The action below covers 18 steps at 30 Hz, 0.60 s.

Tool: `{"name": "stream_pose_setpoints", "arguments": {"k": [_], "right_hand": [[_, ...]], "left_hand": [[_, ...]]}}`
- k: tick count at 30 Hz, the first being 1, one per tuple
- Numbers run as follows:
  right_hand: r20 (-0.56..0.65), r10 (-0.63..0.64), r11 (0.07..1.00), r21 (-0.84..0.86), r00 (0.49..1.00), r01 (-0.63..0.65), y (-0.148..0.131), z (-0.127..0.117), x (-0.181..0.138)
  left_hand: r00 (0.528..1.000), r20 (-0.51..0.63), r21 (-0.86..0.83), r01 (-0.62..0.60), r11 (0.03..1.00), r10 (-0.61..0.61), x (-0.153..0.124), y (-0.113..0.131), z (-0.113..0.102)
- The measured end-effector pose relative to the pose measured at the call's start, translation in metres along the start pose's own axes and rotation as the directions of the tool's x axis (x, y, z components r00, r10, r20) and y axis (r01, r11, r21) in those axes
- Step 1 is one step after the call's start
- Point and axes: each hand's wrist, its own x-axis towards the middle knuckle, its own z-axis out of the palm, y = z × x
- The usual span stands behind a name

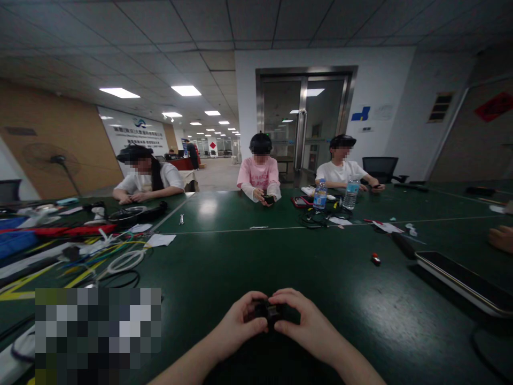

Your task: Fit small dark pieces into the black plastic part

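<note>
Close in front of me, a small black object [273, 310] is held between both hands above the dark green table [216, 267]. It has a lighter patch near its middle; its exact kind I cannot make out. My left hand [244, 320] grips its left side, thumb in front and fingers curled behind. From the right, my right hand [300, 318] closes on it in the same way. The fingers cover much of both ends. Farther off to the right lies a small red and silver piece [375, 259], apart from my hands.
Tangled cables [124, 262] and tools crowd the left side. A phone-like black slab [460, 278] lies at right, near another person's hand [500, 238]. A small wrench [181, 219], bottles [351, 193] and papers [161, 239] are farther back. Several people sit across the table.
</note>
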Motion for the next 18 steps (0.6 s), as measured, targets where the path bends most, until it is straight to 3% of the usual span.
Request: {"name": "stream_pose_setpoints", "arguments": {"k": [10, 18], "right_hand": [[0.024, -0.036, 0.996, 0.077, 0.999, 0.034, -0.003, 0.0, 0.0], [0.023, -0.024, 0.996, 0.084, 0.999, 0.021, 0.011, 0.0, 0.003]], "left_hand": [[1.0, -0.022, 0.024, -0.008, 1.0, 0.008, -0.001, 0.003, 0.001], [0.997, -0.051, 0.146, -0.057, 0.988, 0.065, 0.001, -0.002, 0.003]]}}
